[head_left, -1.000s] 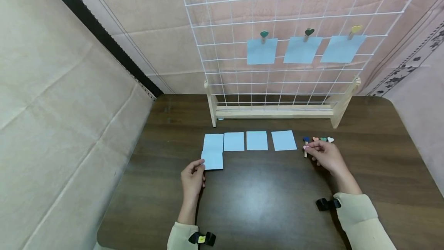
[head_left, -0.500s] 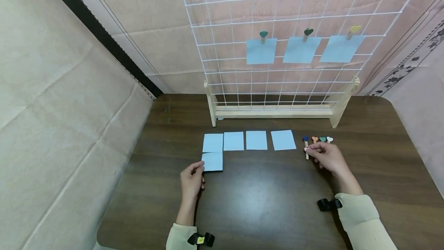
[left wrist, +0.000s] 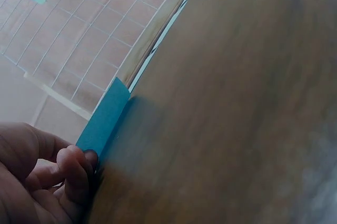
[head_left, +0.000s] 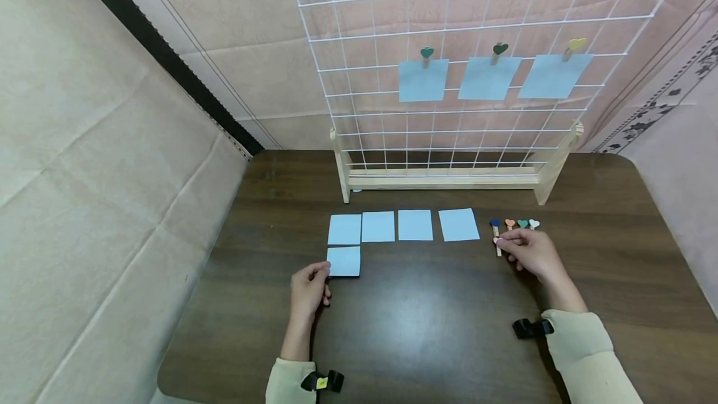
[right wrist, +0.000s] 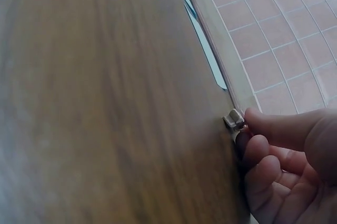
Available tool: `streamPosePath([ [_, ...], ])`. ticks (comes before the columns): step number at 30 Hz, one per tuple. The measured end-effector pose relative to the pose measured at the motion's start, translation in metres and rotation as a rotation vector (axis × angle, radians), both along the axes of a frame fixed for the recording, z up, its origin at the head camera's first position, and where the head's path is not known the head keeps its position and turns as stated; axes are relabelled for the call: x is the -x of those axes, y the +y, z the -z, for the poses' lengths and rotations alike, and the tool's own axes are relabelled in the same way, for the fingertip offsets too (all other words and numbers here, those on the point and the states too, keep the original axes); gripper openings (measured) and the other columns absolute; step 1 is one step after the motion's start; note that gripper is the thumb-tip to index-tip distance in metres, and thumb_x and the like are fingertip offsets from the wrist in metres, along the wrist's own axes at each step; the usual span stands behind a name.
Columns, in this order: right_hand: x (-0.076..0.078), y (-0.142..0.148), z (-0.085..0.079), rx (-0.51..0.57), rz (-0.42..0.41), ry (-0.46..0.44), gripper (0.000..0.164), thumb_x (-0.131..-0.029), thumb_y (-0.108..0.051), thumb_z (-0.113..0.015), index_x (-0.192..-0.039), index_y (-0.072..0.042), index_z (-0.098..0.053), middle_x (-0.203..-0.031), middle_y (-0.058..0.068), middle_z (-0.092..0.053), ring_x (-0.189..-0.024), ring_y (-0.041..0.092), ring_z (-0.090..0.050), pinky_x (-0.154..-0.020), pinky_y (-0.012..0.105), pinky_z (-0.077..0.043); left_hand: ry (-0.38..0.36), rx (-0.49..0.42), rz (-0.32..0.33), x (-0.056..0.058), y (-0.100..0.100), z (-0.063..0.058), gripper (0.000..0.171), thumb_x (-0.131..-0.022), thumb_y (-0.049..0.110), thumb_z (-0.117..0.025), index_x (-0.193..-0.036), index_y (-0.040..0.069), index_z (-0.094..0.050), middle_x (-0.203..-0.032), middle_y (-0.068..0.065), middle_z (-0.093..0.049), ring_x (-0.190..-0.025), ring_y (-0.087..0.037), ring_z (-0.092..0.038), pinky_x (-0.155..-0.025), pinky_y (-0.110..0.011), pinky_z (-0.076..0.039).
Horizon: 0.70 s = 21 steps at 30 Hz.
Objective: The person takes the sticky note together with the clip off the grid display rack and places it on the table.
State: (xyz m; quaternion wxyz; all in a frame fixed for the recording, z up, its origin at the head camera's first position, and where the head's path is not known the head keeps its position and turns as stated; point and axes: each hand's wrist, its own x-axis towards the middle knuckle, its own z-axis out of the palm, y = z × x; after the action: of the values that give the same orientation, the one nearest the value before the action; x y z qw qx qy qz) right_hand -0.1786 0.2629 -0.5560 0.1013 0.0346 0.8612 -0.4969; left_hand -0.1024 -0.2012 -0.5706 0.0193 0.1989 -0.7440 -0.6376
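Observation:
My left hand (head_left: 308, 292) pinches the left edge of a light blue paper card (head_left: 343, 262) between thumb and fingers. In the left wrist view that card (left wrist: 105, 120) stands tilted up from the table. My right hand (head_left: 528, 254) pinches a small wooden clothespin (right wrist: 233, 119) with a pale heart on it. Just behind those fingers lie more clothespins with heart tops: a dark blue heart (head_left: 495, 223), an orange one (head_left: 509, 223), a green one (head_left: 523, 224) and a white one (head_left: 534, 224). Several blue cards (head_left: 415, 225) lie in a row across the table, left of the clothespins.
At the back of the table stands a white wire grid (head_left: 381, 101) on a wooden base (head_left: 443, 180). Three blue cards (head_left: 423, 81) hang from it by heart clothespins. A dark wooden table (head_left: 426, 329) spreads below both hands. A fabric wall (head_left: 112, 204) rises at the left.
The left hand has drawn its card slightly toward the body, so a thin gap now shows behind it. The right hand has shifted its clothespin very slightly.

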Motion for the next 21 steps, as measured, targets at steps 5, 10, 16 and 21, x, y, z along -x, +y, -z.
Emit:
streamPosePath([
  [5, -0.0002, 0.0004, 0.0012, 0.015, 0.010, -0.018, 0.041, -0.104, -0.024, -0.070, -0.124, 0.011, -0.066, -0.090, 0.008, -0.074, -0.066, 0.018, -0.063, -0.053, 0.034, -0.055, -0.027, -0.007, 0.007, 0.0008, -0.0011, 0.0000, 0.026, -0.105, 0.006, -0.060, -0.123, -0.007, -0.073, -0.087, -0.016, -0.068, -0.047, -0.010, -0.052, -0.041, -0.023, -0.048],
  [10, 0.0003, 0.0006, 0.0031, 0.019, 0.015, -0.025, 0.040, -0.103, -0.023, -0.072, -0.124, 0.010, -0.063, -0.092, 0.008, -0.074, -0.068, 0.016, -0.064, -0.054, 0.034, -0.056, -0.032, 0.019, 0.021, 0.0025, -0.0033, -0.0001, 0.027, -0.105, 0.007, -0.059, -0.126, -0.006, -0.072, -0.085, -0.013, -0.066, -0.045, -0.010, -0.050, -0.040, -0.023, -0.046],
  [16, 0.0007, 0.0008, 0.0035, 0.029, 0.022, -0.010, 0.036, -0.103, -0.021, -0.071, -0.121, 0.010, -0.063, -0.090, 0.007, -0.072, -0.067, 0.015, -0.063, -0.054, 0.033, -0.056, -0.034, 0.056, 0.051, 0.0032, -0.0066, 0.0003, 0.026, -0.104, 0.002, -0.058, -0.125, -0.007, -0.072, -0.067, -0.006, -0.054, -0.041, -0.011, -0.043, -0.037, -0.024, -0.041],
  [21, -0.0007, 0.0015, 0.0027, 0.038, 0.035, -0.005, 0.036, -0.106, -0.022, -0.068, -0.121, 0.010, -0.062, -0.089, 0.007, -0.071, -0.067, 0.015, -0.063, -0.053, 0.033, -0.056, -0.031, 0.057, 0.041, 0.0042, -0.0058, -0.0007, 0.025, -0.105, 0.004, -0.057, -0.123, -0.004, -0.073, -0.071, -0.005, -0.054, -0.041, -0.011, -0.043, -0.038, -0.024, -0.041],
])
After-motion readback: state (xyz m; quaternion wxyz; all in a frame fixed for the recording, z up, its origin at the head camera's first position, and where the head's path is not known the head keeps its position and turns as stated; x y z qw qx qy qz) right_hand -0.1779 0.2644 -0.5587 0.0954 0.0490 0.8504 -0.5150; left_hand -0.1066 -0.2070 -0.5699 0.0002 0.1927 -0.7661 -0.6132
